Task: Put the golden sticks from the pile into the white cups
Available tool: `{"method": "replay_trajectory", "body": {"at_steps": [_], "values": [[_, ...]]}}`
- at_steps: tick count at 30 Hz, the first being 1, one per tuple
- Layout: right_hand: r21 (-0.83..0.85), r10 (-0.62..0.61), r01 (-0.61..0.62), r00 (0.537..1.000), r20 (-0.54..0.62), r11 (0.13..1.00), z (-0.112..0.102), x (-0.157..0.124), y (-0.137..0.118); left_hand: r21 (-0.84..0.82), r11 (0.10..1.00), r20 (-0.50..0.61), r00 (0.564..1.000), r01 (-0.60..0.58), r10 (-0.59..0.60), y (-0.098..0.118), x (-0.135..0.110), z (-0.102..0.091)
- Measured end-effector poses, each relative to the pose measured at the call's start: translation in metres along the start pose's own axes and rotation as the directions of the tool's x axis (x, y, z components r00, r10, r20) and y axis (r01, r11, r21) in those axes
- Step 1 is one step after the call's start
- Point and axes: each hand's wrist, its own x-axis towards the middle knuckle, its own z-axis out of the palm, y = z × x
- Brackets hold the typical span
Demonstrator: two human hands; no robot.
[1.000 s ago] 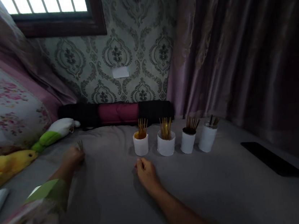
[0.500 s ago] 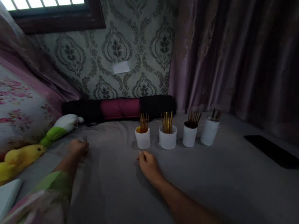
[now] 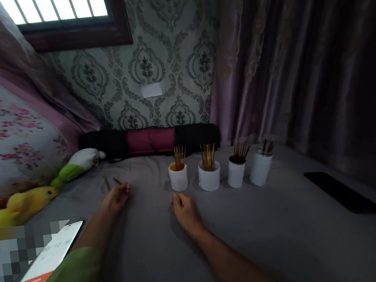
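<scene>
My left hand is closed in a pinch at the left of the grey sheet, and a thin brown stick points up and away from its fingers. Just beyond that hand are thin greyish sticks; whether they lie on the sheet or touch the hand I cannot tell. My right hand rests curled on the sheet, its fingers pressed together; anything inside is hidden. In front of it stands a white cup with an orange inside holding thin sticks. A wider white cup with golden sticks is beside it.
Farther right are a white cup with a dark rim and a taller white can, both with sticks. A dark flat object lies at right. Plush toys and a lit phone are at left. A black-and-maroon roll lines the wall.
My left hand has moved right and nearer, and a brown stick now shows at its fingers. My right hand stays in place. The phone's lit screen has come into view at left.
</scene>
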Motion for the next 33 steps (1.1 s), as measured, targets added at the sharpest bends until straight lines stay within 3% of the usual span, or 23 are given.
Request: {"method": "replay_trajectory", "body": {"at_steps": [8, 21, 33], "values": [[0.01, -0.03, 0.03, 1.0, -0.005, 1.0, 0.0, 0.001, 0.001, -0.04, 0.999, 0.137, 0.99, 0.028, -0.023, -0.025, -0.028, 0.006], [0.002, -0.019, 0.019, 1.0, -0.009, 1.0, -0.003, 0.0, -0.004, -0.011, 1.0, 0.266, 0.964, 0.029, -0.025, -0.059, -0.089, 0.008], [0.093, -0.04, 0.032, 0.996, 0.083, 0.995, -0.006, 0.001, -0.002, 0.04, 0.999, 0.349, 0.937, -0.001, -0.014, -0.072, -0.145, 0.011]]}}
